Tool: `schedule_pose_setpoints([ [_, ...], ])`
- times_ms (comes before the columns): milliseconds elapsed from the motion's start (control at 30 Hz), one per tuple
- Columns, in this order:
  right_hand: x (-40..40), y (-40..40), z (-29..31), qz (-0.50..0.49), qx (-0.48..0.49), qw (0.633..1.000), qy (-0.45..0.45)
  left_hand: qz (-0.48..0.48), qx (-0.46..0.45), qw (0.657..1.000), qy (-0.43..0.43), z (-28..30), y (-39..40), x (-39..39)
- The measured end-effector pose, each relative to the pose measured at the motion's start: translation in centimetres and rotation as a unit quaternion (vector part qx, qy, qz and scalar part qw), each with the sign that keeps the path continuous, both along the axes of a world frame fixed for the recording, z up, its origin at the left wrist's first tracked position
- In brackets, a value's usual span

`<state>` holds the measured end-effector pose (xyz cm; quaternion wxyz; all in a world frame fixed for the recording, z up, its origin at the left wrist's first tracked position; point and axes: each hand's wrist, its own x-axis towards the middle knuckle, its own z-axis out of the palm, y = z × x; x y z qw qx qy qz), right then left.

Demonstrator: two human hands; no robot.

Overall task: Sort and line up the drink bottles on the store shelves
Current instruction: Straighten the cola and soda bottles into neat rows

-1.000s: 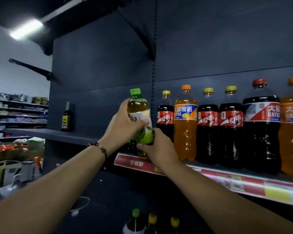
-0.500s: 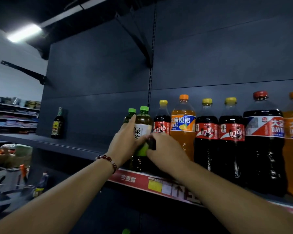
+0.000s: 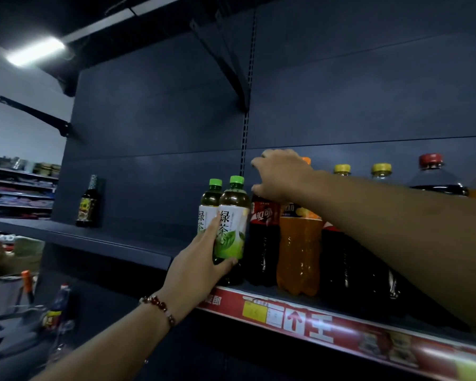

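Our right hand (image 3: 282,174) has left the tea bottle (image 3: 230,229), now standing mid-frame on the shelf (image 3: 327,323) in our left hand's (image 3: 201,266) grip, and curls over the cola bottle (image 3: 263,237), likely next to straighten.

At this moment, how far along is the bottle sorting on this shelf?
Partly done. Two green tea bottles stand together at the row's left end; the left hand holds the front green tea bottle. The right hand reaches over the small cola bottle, whether gripping it is unclear. Left: the orange soda bottle sits between colas, and a lone dark bottle stands apart on the left.
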<state>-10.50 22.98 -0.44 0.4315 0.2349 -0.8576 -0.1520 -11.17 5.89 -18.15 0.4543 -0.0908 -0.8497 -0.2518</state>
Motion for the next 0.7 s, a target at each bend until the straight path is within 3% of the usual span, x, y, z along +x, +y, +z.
schedule_pose_setpoints([
  [233, -1.1, -0.7, 1.1, -0.077, -0.017, 0.991, -0.111, 0.012, 0.001, 0.999, 0.033, -0.6, 0.4, -0.3],
  [467, -1.2, -0.3, 1.2, 0.055, -0.155, 0.981, -0.1, 0.022, 0.011, 1.0, 0.015, -0.8, 0.5, -0.6],
  [700, 1.1, 0.7, -0.2, 0.175, -0.232, 0.94, -0.178, 0.044, 0.008, 0.999, 0.012, -0.8, 0.8, -0.2],
])
